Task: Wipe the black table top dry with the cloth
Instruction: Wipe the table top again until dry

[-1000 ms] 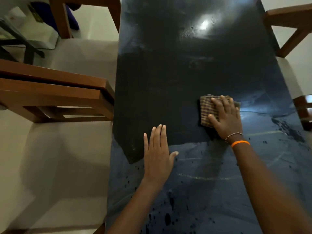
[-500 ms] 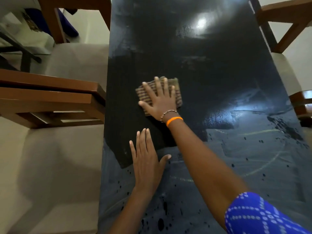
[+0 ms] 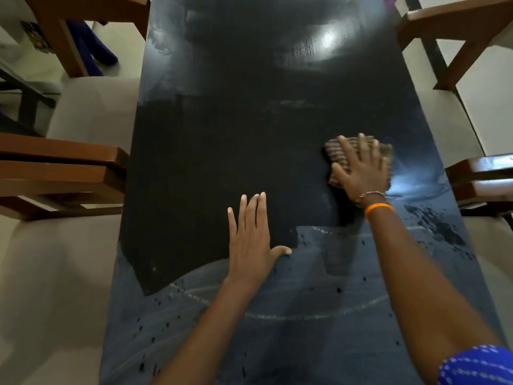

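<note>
Pressing down on the cloth point(image 3: 358, 157) with my right hand point(image 3: 362, 173), I have the fingers spread nearly straight across the folded, striped fabric, palm flat on it rather than curled round it. The cloth lies on the black table top point(image 3: 249, 120) close to its right edge, about midway along its length, and its outline is slightly blurred. A beaded bracelet point(image 3: 370, 195) and an orange band point(image 3: 379, 209) sit on that wrist, and a blue dotted sleeve point(image 3: 474, 366) shows at the bottom right corner of the view.

My left hand point(image 3: 251, 240) lies flat on the table top, fingers straight and close together, thumb out to the right, holding nothing. It rests nearer the front edge than the cloth, roughly at the middle of the table's width, well apart from the right hand.

The table top shows two tones: a matte, darker patch across the middle and left side, and a paler, sheeny band along the near edge with faint curved streaks and many small dark droplets point(image 3: 433, 223), thickest near the right edge just in front of the cloth. A bright light reflection point(image 3: 329, 38) sits toward the far right corner.

Wooden chairs with pale seats stand on both long sides: one chair point(image 3: 63, 173) against the left edge, another point(image 3: 483, 179) against the right edge.
</note>
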`<control>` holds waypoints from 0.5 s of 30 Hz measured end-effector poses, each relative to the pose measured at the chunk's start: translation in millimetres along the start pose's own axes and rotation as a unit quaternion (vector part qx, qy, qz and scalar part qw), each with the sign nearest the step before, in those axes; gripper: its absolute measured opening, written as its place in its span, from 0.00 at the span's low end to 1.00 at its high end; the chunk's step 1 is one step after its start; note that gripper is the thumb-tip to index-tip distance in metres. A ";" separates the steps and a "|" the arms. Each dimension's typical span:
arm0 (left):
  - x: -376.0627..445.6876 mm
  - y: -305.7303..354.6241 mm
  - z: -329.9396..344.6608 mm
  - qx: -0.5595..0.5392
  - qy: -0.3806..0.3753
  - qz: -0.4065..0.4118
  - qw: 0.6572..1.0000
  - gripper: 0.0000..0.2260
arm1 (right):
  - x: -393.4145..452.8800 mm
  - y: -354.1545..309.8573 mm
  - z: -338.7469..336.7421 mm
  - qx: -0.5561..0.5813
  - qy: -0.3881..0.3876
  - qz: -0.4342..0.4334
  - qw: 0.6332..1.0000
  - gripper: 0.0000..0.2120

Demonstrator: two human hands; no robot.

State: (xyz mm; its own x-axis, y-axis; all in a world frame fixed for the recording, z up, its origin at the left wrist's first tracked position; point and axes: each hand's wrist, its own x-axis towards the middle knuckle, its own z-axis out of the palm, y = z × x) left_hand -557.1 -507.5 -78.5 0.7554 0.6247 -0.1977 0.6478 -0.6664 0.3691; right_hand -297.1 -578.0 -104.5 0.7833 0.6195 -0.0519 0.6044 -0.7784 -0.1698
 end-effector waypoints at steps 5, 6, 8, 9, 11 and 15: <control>11.5 8.3 3.6 -0.012 -0.011 -0.017 1.000 0.55 | 14.0 26.6 -6.8 0.021 0.004 0.117 0.993 0.30; 12.0 7.7 3.8 -0.016 -0.007 -0.022 1.000 0.55 | 19.6 16.3 -4.9 0.027 0.013 0.127 0.991 0.31; 11.1 6.9 4.9 -0.025 -0.002 -0.034 0.999 0.55 | 33.2 -13.7 0.2 0.036 0.020 0.120 0.992 0.32; 10.7 6.4 5.7 -0.024 0.001 -0.040 0.999 0.55 | 41.2 -32.7 3.6 0.036 0.016 0.098 0.994 0.33; 9.1 6.4 6.6 -0.011 0.009 -0.050 0.999 0.55 | 56.9 -78.5 12.0 0.034 0.004 0.033 0.999 0.33; 6.0 9.7 4.3 -0.021 0.013 -0.069 0.997 0.54 | 74.1 -179.9 28.7 0.029 -0.026 -0.138 0.990 0.33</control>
State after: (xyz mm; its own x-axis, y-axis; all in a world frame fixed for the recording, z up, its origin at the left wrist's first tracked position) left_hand -545.9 -511.9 -80.1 0.6564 0.7198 -0.2259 0.7401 -0.5561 0.3782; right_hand -352.0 -389.1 -106.1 0.5800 0.8133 -0.0460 0.7837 -0.5726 -0.2408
